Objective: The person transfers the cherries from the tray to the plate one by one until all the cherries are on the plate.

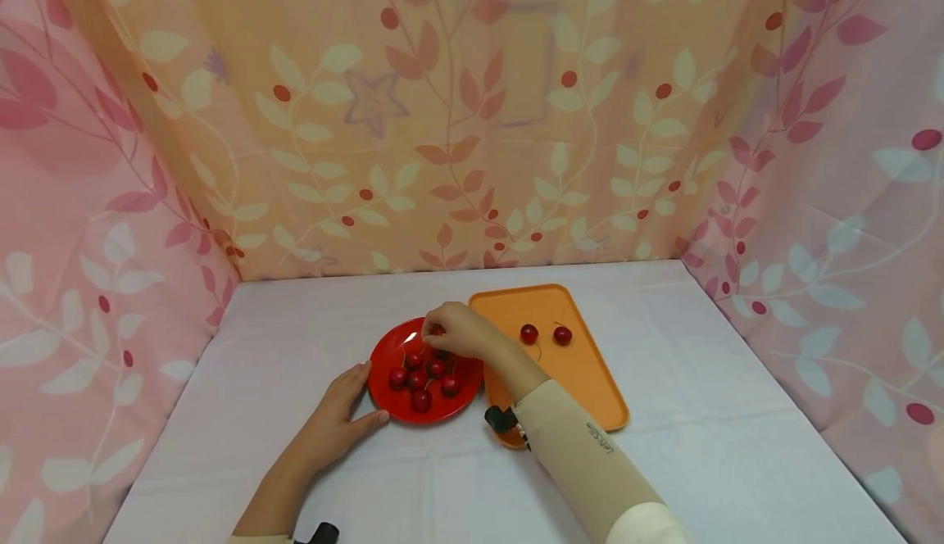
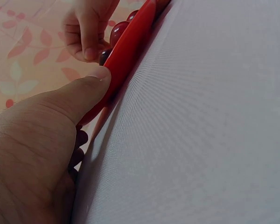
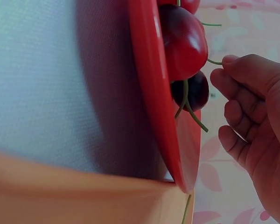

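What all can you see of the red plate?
The red plate is round, shallow and glossy, likely plastic. It rests face up on the white cloth, its right edge against or just over the left edge of the orange tray. Dark red cherries, some with green stems, lie on it. The left hand touches its left rim; the right hand is over its far right part.

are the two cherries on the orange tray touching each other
Apart: the head view shows bare orange tray between the left cherry and the right cherry.
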### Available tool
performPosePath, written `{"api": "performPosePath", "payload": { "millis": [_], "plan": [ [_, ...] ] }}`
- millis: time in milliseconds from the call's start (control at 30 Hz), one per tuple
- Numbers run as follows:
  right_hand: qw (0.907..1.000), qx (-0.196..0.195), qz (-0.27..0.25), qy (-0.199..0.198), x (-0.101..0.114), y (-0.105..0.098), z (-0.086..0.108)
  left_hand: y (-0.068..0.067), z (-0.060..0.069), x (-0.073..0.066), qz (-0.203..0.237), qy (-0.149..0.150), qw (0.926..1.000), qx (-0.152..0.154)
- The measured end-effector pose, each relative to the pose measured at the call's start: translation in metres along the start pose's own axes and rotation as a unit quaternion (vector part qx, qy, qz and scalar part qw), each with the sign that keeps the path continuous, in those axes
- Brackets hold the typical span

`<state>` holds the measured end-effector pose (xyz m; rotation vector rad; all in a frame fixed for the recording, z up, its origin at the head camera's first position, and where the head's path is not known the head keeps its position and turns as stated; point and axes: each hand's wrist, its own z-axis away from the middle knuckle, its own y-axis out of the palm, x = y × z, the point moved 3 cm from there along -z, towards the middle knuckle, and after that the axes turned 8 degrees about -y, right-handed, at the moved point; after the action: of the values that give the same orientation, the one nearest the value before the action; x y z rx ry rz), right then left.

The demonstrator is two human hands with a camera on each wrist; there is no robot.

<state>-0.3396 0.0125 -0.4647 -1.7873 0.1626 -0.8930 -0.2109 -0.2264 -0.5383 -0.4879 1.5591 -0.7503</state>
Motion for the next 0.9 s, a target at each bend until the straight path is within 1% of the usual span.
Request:
{"api": "performPosePath", "payload": {
  "millis": [233, 400, 567, 733, 900],
  "plan": [
    [0.9999, 0.002, 0.010, 0.013, -0.002, 0.001, -0.002, -0.001, -0.002, 0.000, -0.004, 0.010, 0.9999, -0.007],
    [0.9999, 0.007, 0.006, 0.013, -0.003, 0.001, -0.001, -0.001, -0.001, 0.000, -0.002, 0.007, 1.0000, -0.004],
    [0.9998, 0.000, 0.019, 0.007, -0.001, -0.004, 0.000, -0.001, -0.001, 0.001, -0.003, 0.004, 1.0000, -0.001],
    [0.9996, -0.003, 0.027, 0.010, 0.001, -0.010, 0.005, -0.001, -0.001, 0.000, -0.001, 0.002, 1.0000, 0.000],
    [0.9992, -0.011, 0.035, 0.014, 0.004, -0.019, 0.014, 0.000, 0.000, 0.000, -0.002, -0.002, 1.0000, 0.002]
  ]
}}
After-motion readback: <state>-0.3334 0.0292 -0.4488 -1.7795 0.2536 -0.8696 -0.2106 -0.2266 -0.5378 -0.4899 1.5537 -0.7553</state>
